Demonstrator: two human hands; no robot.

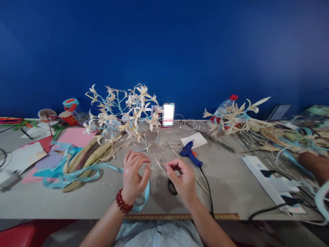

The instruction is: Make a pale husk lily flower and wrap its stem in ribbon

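Note:
My left hand (pixel 136 175), with a red bead bracelet (pixel 123 203) at the wrist, is curled with thumb and forefinger close together. A tiny pale bit shows by its fingertips; I cannot make out what it is. Light blue ribbon (pixel 102 166) runs behind this hand and loops below it. Thumb and forefinger of my right hand (pixel 183 178) pinch at something too small to name, near thin pale strands. Under that hand a black ring handle (pixel 172 187) shows, the rest hidden. Beyond both hands stand cream artificial flowers (pixel 137 111) on light blue stems.
A blue glue gun (pixel 190 152) rests by a white paper (pixel 197 140), its cord running to the front edge. Dried husks (pixel 95 159) and coloured paper lie left. Rightward are a power strip (pixel 269 185), more flowers (pixel 233 120), a bottle (pixel 226 104) and another person's arm (pixel 315 168).

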